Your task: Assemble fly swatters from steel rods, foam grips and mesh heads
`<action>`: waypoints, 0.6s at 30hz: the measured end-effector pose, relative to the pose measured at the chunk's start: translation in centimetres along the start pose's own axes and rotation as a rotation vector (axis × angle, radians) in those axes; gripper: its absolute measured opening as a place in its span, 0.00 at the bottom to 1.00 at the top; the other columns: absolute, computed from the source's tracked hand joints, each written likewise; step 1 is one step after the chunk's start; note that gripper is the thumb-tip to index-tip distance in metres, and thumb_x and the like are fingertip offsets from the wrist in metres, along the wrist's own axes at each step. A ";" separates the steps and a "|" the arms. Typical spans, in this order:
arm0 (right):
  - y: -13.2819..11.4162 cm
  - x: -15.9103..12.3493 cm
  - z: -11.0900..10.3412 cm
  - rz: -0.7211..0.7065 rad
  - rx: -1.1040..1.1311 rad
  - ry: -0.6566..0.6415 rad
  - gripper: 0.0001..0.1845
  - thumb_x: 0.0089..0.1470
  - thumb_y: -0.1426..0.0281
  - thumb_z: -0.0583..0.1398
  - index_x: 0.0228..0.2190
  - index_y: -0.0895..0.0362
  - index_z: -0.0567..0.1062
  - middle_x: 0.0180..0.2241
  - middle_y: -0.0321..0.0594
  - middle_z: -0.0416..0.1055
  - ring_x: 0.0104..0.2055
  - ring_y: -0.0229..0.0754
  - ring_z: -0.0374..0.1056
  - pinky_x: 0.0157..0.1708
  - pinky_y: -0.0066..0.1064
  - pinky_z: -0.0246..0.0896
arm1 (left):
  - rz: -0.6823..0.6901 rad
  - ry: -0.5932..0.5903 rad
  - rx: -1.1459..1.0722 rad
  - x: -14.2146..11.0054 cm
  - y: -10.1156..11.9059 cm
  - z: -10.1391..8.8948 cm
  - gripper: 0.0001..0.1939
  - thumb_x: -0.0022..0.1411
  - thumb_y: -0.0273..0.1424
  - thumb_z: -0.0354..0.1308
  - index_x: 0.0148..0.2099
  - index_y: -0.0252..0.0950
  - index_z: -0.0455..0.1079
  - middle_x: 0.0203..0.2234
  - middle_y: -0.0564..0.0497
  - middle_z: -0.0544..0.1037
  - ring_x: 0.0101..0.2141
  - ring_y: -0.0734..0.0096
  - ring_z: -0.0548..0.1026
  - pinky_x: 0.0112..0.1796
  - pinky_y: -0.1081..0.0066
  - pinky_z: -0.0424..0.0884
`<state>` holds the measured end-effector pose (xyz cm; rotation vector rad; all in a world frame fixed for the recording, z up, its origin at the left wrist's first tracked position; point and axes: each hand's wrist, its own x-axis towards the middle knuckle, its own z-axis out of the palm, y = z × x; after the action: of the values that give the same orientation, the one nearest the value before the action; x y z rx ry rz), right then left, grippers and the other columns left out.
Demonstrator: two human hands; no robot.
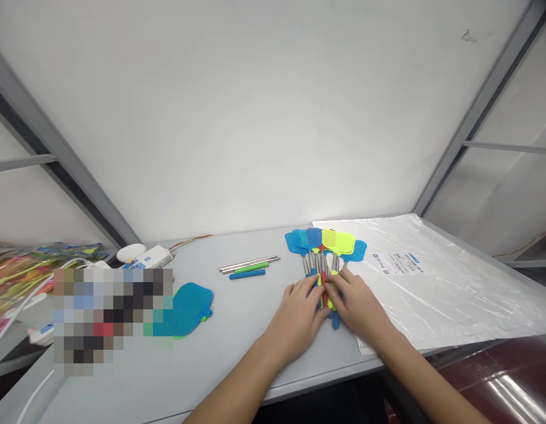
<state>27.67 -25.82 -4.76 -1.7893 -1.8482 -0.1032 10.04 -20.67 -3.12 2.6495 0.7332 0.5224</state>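
A bundle of fly swatters (325,244) with blue and yellow mesh heads, metal shafts and coloured grips lies fanned out on the grey table (237,335). My left hand (299,312) and my right hand (355,300) press in on the handles from either side, fingers curled around the grips. Both hands are closed on the bundle, and the lower ends of the handles are hidden under my fingers.
A stack of clear plastic bags (436,282) with a white label lies to the right. Loose metal rods with green and blue grips (249,268) lie in the middle. Spare blue swatter heads (189,309), a power strip (152,257) and cables sit to the left.
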 end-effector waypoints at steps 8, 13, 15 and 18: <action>-0.2 0.1 0.0 -0.001 -0.031 0.044 0.14 0.66 0.66 0.50 0.35 0.57 0.72 0.33 0.42 0.65 0.33 0.44 0.63 0.35 0.36 0.59 | 0.012 -0.025 -0.005 0.1 0.1 -0.3 0.19 0.71 0.36 0.49 0.62 0.44 0.58 0.65 0.47 0.59 0.64 0.59 0.57 0.59 0.50 0.58; -0.2 0.2 -0.3 -0.034 -0.060 0.050 0.15 0.65 0.66 0.50 0.36 0.57 0.74 0.34 0.44 0.66 0.36 0.45 0.63 0.38 0.38 0.58 | 0.016 -0.010 -0.023 -0.1 0.2 -0.4 0.20 0.71 0.36 0.48 0.62 0.43 0.58 0.65 0.46 0.60 0.64 0.60 0.57 0.59 0.50 0.58; -0.3 0.2 -0.5 -0.053 -0.078 0.058 0.15 0.65 0.66 0.50 0.37 0.57 0.75 0.34 0.44 0.67 0.37 0.46 0.63 0.38 0.39 0.58 | 0.011 -0.004 -0.039 -0.1 0.3 -0.5 0.20 0.71 0.37 0.48 0.62 0.42 0.58 0.64 0.46 0.61 0.64 0.60 0.57 0.59 0.50 0.58; -0.3 0.2 -0.6 -0.076 -0.100 0.064 0.15 0.65 0.66 0.50 0.39 0.56 0.76 0.35 0.45 0.68 0.38 0.47 0.62 0.39 0.40 0.57 | 0.007 0.006 -0.070 -0.2 0.3 -0.7 0.20 0.71 0.38 0.46 0.62 0.42 0.58 0.63 0.45 0.63 0.64 0.60 0.57 0.59 0.51 0.58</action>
<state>27.62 -25.89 -4.10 -1.7613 -1.8950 -0.2834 9.73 -20.86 -2.40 2.5877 0.6953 0.5473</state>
